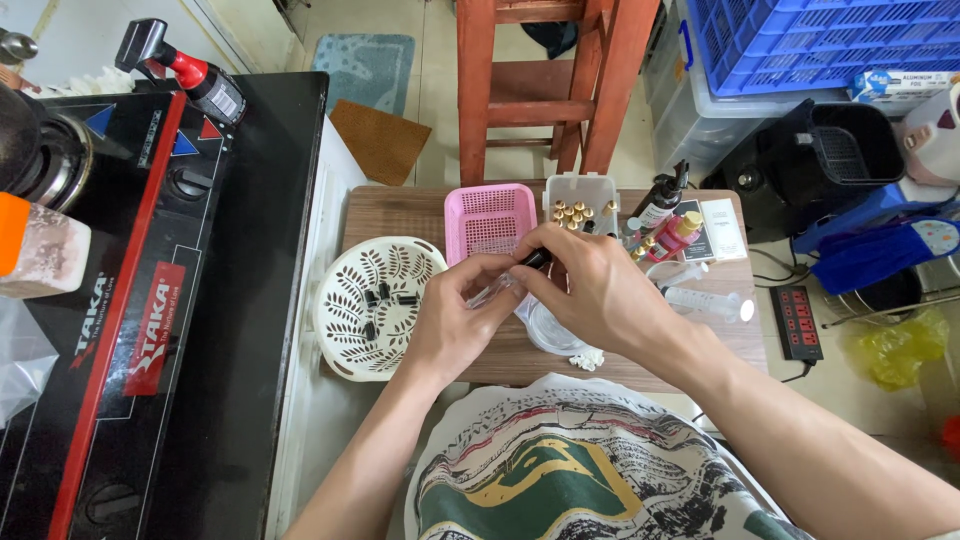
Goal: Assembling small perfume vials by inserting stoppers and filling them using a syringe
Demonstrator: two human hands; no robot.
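Taking the pink basket (490, 220) as landmark: to its right lie a black card (696, 232) and a white card (723, 228), side by side. Far right and above, a long blue-and-white foil box (903, 84). Far left, a red label strip (156, 328) runs along the black stove (240, 300).

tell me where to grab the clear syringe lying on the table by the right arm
Grip the clear syringe around the middle of its barrel, coming straight down from above. It lies flat on the wooden table, lengthwise left to right, just beyond the right hand, with open tabletop on both long sides for fingers.
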